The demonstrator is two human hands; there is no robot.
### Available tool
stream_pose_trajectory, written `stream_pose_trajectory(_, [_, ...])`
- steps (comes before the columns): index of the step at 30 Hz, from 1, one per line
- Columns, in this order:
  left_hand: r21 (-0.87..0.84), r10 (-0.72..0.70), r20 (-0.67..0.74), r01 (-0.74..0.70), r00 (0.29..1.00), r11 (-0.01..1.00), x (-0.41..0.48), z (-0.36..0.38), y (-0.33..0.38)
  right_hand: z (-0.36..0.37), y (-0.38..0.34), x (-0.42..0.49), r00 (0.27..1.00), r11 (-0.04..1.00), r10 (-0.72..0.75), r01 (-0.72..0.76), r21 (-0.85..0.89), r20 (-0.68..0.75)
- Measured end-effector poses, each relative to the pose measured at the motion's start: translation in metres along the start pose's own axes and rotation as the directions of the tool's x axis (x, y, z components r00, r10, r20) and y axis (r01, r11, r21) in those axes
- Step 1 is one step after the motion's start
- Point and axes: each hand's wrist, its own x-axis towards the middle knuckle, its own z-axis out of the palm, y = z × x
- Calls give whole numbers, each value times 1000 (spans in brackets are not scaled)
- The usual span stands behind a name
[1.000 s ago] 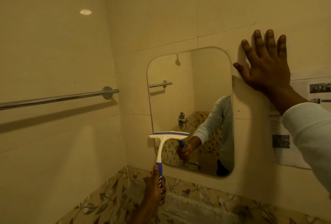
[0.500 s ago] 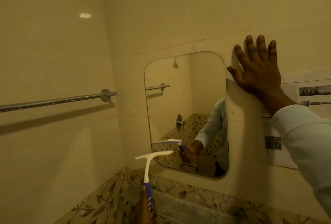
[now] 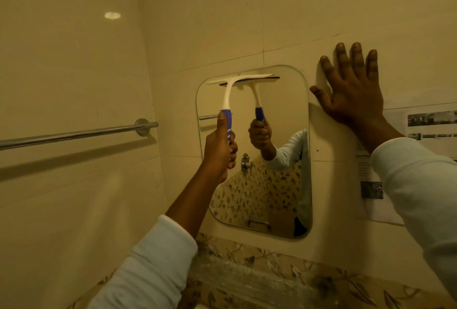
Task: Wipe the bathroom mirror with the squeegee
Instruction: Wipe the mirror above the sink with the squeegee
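Observation:
A rounded rectangular mirror [image 3: 277, 185] hangs on the beige tiled wall ahead of me. My left hand [image 3: 220, 153] is shut on the blue grip of a white squeegee [image 3: 228, 93]. The squeegee's blade lies level against the mirror's top edge, toward its left side. My right hand [image 3: 353, 93] rests flat on the wall just right of the mirror's upper corner, fingers spread, holding nothing. The mirror reflects my left hand, the squeegee and a white sleeve.
A chrome towel bar [image 3: 74, 134] runs along the left wall at hand height. A printed paper sheet [image 3: 430, 133] is stuck to the wall right of my right hand. Leaf-patterned tiles [image 3: 272, 274] lie below the mirror.
My left hand has lifted the squeegee from below the mirror's bottom left corner up to its top edge. My right hand stays flat on the wall.

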Motion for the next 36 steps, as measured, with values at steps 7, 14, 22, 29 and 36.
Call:
stream_pose_trajectory(7, [25, -35, -11, 35, 999, 999, 22, -5, -6, 1, 1, 0, 1000, 1000, 2, -2, -7, -4])
stream_pose_trajectory(14, [61, -100, 82, 95, 992, 994, 19, -19, -22, 0, -1, -1, 1000, 1000, 3, -3, 2, 2])
stream_pose_trajectory(22, [46, -148, 84, 144, 985, 988, -1, -23, -73, -2, -2, -1, 1000, 1000, 9, -9, 11, 5])
stream_pose_trajectory(29, [66, -201, 12, 200, 980, 978, -21, -27, -122, -3, -2, -1, 1000, 1000, 12, -12, 10, -1])
stream_pose_trajectory(36, [69, -326, -35, 327, 945, 942, -30, -36, -158, -1, -2, -1, 1000, 1000, 13, -13, 2, 2])
